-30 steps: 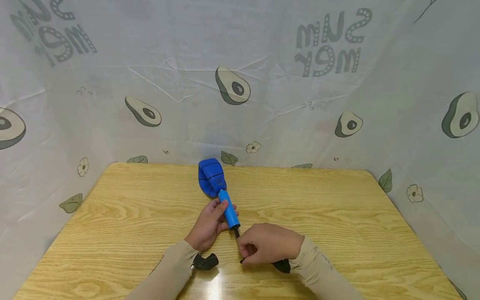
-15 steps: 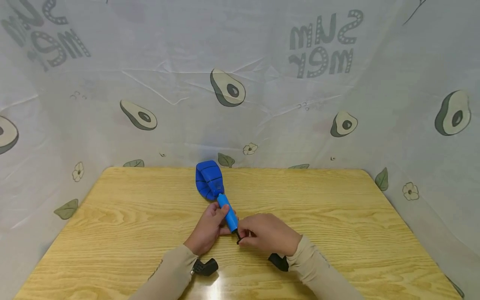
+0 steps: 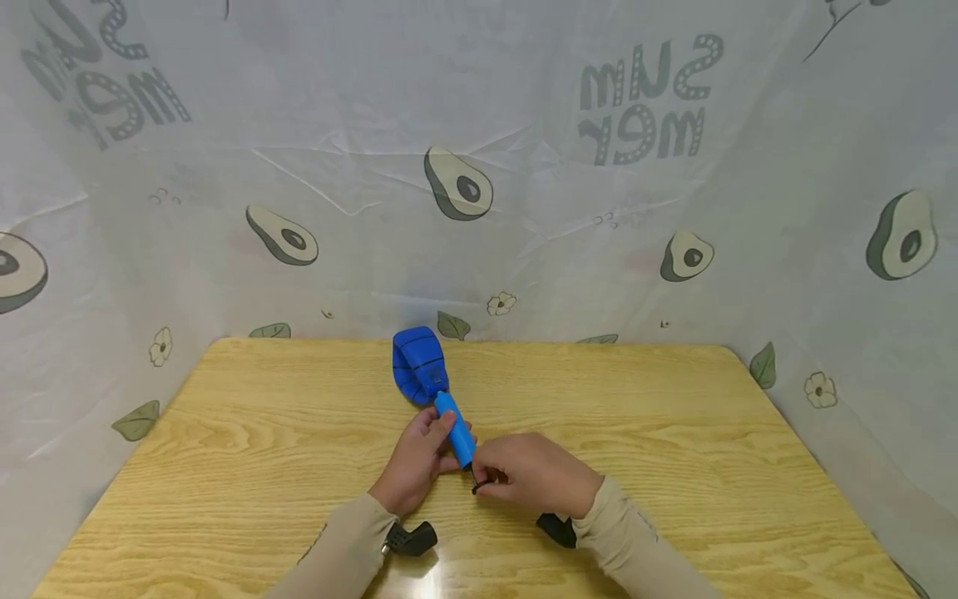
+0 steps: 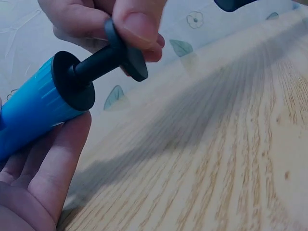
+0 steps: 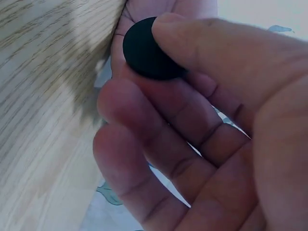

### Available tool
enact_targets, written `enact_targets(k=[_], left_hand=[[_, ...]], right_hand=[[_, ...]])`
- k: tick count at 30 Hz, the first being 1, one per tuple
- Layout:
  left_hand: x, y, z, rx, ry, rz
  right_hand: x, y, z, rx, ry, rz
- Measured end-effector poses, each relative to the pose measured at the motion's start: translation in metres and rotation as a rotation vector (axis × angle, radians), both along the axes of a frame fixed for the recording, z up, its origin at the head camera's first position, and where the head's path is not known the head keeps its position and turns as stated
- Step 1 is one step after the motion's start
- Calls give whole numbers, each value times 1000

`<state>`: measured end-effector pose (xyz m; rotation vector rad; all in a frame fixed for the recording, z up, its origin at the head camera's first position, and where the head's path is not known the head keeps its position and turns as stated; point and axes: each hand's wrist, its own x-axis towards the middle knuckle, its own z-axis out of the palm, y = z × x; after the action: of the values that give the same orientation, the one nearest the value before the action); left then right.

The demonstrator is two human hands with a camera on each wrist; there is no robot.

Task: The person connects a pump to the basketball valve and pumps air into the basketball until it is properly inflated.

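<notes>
A bright blue hand pump (image 3: 455, 428) slants over the middle of the table. My left hand (image 3: 410, 464) grips its barrel, thumb on top and fingers beneath. At the pump's far end sits a darker blue inflatable (image 3: 421, 359) with black lines, folded into a loop. My right hand (image 3: 533, 472) pinches the black plunger handle (image 4: 134, 61) between thumb and fingers. In the left wrist view a short length of black rod (image 4: 98, 65) shows between barrel and handle. The right wrist view has the handle's round flat end (image 5: 148, 52) under the thumb, with the other fingers curled beside it.
The wood-grain table (image 3: 636, 408) reaches back to a pale hanging cloth (image 3: 359, 183) printed with avocados and leaves. Black devices stick out from the left wrist (image 3: 412, 539) and the right wrist (image 3: 557, 529).
My right hand has pushed the plunger in from its drawn-out position, moving toward the barrel, then drawn back slightly. My left hand keeps its grip on the barrel.
</notes>
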<state>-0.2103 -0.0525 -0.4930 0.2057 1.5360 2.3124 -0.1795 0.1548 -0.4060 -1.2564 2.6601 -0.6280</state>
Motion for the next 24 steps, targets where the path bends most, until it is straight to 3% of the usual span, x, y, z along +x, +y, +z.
enact_targets(k=[11,16,24], left_hand=[[2,1,-1,17,-12,13],[3,1,-1,22,-6,29],[2,3,0,18,0,49]], right_hand=[[13,-5,6,104,-118,115],[15,-4,8,89,-176,173],[11,1,6,50,-205,156]])
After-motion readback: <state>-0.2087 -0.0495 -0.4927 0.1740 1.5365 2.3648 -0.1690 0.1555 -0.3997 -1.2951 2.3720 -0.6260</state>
